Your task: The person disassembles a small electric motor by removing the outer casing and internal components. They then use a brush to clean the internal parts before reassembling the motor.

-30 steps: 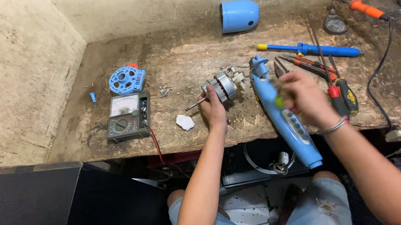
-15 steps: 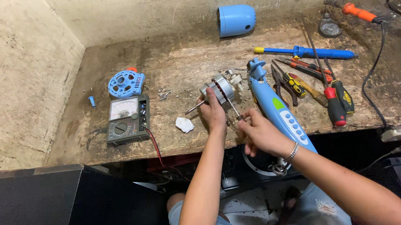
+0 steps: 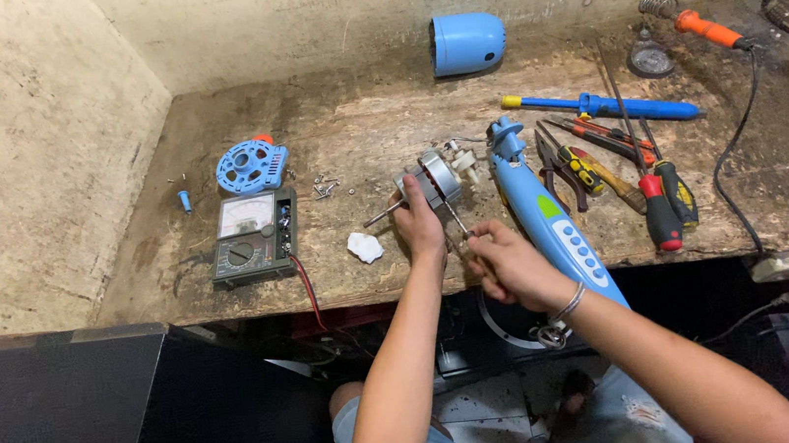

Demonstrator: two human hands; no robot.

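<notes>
My left hand [image 3: 419, 221] grips a small silver fan motor [image 3: 436, 177] at the front of the wooden workbench [image 3: 353, 117]; the motor's shaft sticks out to the left. Just right of and below it, my right hand [image 3: 506, 260] holds a thin screwdriver [image 3: 455, 219] whose shaft slants up to the motor's underside. A long blue fan housing with buttons [image 3: 544, 214] lies right beside my right hand, running over the bench's front edge.
A multimeter [image 3: 253, 238] with a red lead, a blue round plastic part [image 3: 252, 163], loose screws [image 3: 323, 186] and a white lump [image 3: 365, 247] lie left. A blue cap [image 3: 466, 42] stands at the back. Pliers, screwdrivers [image 3: 658, 206], a blue pump [image 3: 604, 107] and a soldering iron [image 3: 709, 27] lie right.
My right hand came back from the tools on the right, holding a screwdriver, and brought its tip up to the motor. My left hand stayed on the motor.
</notes>
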